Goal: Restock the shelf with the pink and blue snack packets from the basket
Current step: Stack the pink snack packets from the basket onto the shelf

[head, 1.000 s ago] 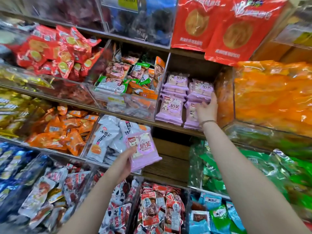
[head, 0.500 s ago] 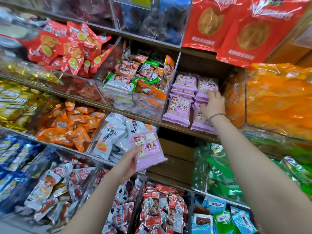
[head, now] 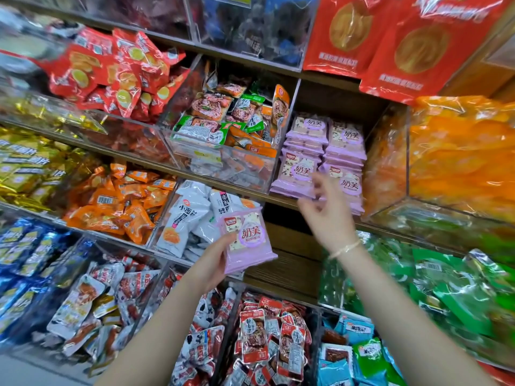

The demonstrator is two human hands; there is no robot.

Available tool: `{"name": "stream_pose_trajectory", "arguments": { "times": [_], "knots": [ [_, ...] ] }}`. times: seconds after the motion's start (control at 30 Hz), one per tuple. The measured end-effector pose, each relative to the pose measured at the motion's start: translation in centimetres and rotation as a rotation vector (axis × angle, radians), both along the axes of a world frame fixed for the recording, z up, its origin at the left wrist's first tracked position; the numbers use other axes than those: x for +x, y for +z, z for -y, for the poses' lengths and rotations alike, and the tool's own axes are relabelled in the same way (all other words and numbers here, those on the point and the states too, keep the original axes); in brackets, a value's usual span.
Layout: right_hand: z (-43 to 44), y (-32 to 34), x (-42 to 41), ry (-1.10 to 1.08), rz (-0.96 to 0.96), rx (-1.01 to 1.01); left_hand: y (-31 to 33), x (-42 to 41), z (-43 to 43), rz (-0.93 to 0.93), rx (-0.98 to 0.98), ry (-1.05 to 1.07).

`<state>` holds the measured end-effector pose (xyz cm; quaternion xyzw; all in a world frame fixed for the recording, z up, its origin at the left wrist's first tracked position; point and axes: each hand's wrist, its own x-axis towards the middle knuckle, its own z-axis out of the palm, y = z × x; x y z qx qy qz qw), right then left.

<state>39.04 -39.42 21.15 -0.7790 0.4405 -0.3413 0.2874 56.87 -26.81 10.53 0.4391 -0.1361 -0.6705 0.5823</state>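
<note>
Back from the shelved pink packets (head: 303,151) where it rested half a second ago, the right hand (head: 326,218) now hangs in the air just in front of them, touching none and nearer to the left hand (head: 207,267). The left hand has kept its place and its load.

Printed in purple on a pale round patch, each pink packet reads 奶芙, with a small red brand tag at the top left corner that is too small to read. The same label shows on the pink packet (head: 246,240) in the left hand. Behind it, white packets (head: 186,218) carry 小面筋 in black. Writing on the big red bags (head: 404,43) at the top right is smeared beyond reading.

Motion blur softens the right hand, so its fingers (head: 317,182) can be seen only as loosely spread, slightly bent and holding nothing; a thin bracelet (head: 344,247) circles the wrist. This hand covers the lower front of the right-hand stack.

The left hand grips its packet by the lower left edge, thumb on the printed face and the other fingers hidden behind. The packet is held upright, tilted slightly, below the shelf (head: 278,199) that carries the four pink stacks, which sit between a clear bin (head: 223,168) of mixed snacks and a bin of orange ones.
</note>
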Motion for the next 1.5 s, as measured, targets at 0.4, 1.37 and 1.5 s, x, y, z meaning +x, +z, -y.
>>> {"name": "stream_pose_trajectory", "arguments": {
  "times": [0.4, 1.37, 1.5],
  "knots": [
    [-4.3, -3.8, 0.4, 0.061, 0.114, 0.653, -0.3, -0.4, 0.3, 0.040, 0.047, 0.045],
    [3.1, 0.3, 1.7, -0.316, -0.506, -0.009, 0.9, -0.9, 0.2, -0.041, 0.125, 0.108],
    [-1.8, -1.5, 1.2, -0.214, -0.285, -0.058, 1.9, -1.3, -0.1, -0.045, 0.139, 0.149]
  ]
}}
